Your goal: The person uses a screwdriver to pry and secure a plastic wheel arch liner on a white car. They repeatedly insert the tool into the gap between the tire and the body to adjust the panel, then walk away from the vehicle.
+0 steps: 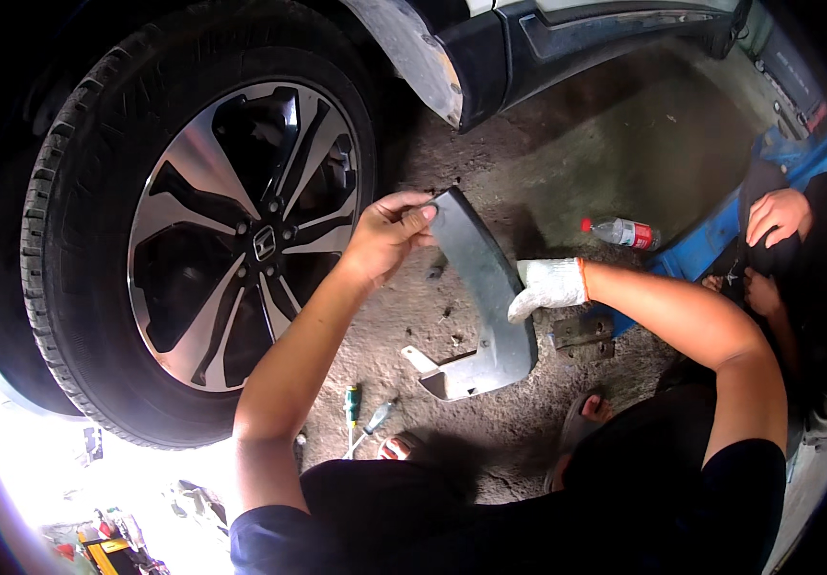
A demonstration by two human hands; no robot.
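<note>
In front of the wheel I hold a dark grey, L-shaped plastic mud flap off the ground. My bare left hand pinches its upper end between thumb and fingers. My right hand, in a white knit glove with an orange cuff edge, grips its right edge at mid-height; some of those fingers are hidden behind the piece. A light metal tab sticks out by the flap's lower left end. Several small dark fasteners lie on the ground nearby.
The car wheel stands at left, below the body sill. Two screwdrivers lie near my feet. At right are a red-capped bottle, a blue beam, a metal block and another person's hand.
</note>
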